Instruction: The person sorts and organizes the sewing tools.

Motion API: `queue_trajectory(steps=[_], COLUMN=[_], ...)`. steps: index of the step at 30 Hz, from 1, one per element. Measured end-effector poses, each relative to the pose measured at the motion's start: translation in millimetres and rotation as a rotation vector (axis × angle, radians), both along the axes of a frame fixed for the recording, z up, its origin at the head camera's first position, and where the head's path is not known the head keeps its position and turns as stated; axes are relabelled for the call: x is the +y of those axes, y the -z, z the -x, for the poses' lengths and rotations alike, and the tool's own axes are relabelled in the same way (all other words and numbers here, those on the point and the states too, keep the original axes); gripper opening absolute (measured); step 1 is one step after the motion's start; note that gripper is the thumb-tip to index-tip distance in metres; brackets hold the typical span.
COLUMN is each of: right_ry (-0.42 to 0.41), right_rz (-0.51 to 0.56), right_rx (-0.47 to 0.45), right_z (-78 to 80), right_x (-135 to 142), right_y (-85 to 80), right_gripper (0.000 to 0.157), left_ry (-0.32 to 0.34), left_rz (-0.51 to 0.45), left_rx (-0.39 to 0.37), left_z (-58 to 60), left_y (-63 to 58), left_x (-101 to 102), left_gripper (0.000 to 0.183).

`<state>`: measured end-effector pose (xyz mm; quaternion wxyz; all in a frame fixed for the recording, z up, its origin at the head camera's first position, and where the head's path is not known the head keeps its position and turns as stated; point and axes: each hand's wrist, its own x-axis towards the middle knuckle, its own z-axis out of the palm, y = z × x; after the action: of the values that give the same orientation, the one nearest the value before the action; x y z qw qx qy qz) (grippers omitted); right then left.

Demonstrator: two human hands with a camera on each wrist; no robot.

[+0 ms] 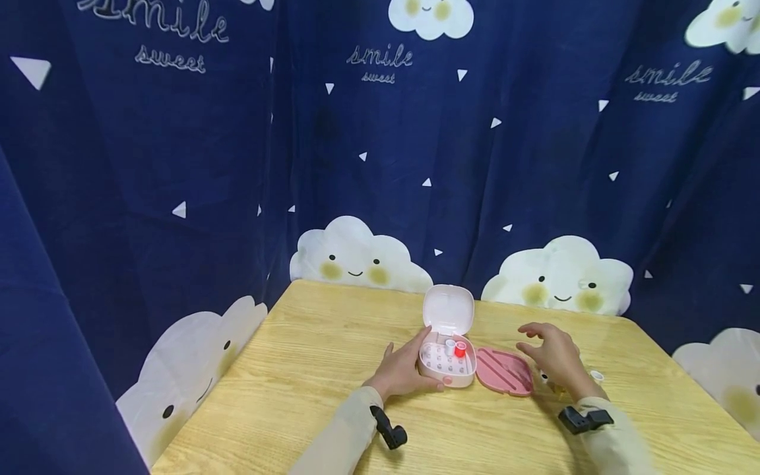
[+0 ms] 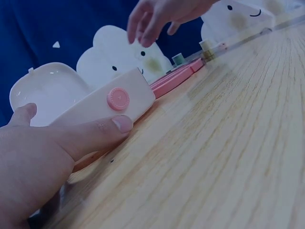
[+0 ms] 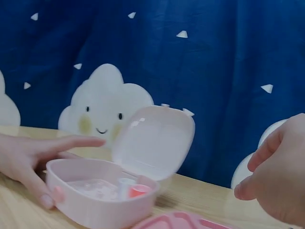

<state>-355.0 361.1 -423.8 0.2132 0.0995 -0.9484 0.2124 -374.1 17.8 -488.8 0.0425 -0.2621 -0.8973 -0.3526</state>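
Observation:
My left hand point(image 1: 405, 369) grips the left side of a pale pink sewing box point(image 1: 464, 380), thumb along the front near its round pink button point(image 2: 118, 99). The box's lid point(image 1: 448, 309) stands raised at the back. Inside, among rows of small pegs, a white thread spool point(image 1: 450, 348) and a red thread spool point(image 1: 460, 349) stand side by side towards the back right. A darker pink divided tray point(image 1: 505, 371) lies against the box's right side. Above and right of that tray, my right hand point(image 1: 555, 356) hovers with bent fingers, thumb apart, holding nothing visible.
Beyond the tray, the left wrist view shows a green spool point(image 2: 178, 59) and a yellowish spool point(image 2: 207, 49). A small white round piece point(image 1: 596, 375) lies by the right wrist. The wooden table point(image 1: 285, 369) ends at a dark blue curtain point(image 1: 380, 185).

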Motion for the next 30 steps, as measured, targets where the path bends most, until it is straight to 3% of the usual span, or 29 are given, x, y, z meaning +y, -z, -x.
queue_trajectory(steps=[10,22,30], right_ry=[0.047,0.117,0.185], right_rz=[0.04,0.055,0.07], right_rx=[0.019,0.087,0.052], right_z=[-13.2,-22.6,-30.7], right_x=[42,74,92], right_y=[6.0,15.2,25.0], right_gripper=[0.037,0.034,0.037], left_ry=[0.003,0.005,0.004], left_rz=[0.011,0.008,0.022], left_rx=[0.004,0.003,0.007], left_z=[-0.9,-1.3,-0.7], left_y=[-0.6,-2.4,-1.9], left_x=[-1,0,0], left_gripper=[0.124,0.123,0.123])
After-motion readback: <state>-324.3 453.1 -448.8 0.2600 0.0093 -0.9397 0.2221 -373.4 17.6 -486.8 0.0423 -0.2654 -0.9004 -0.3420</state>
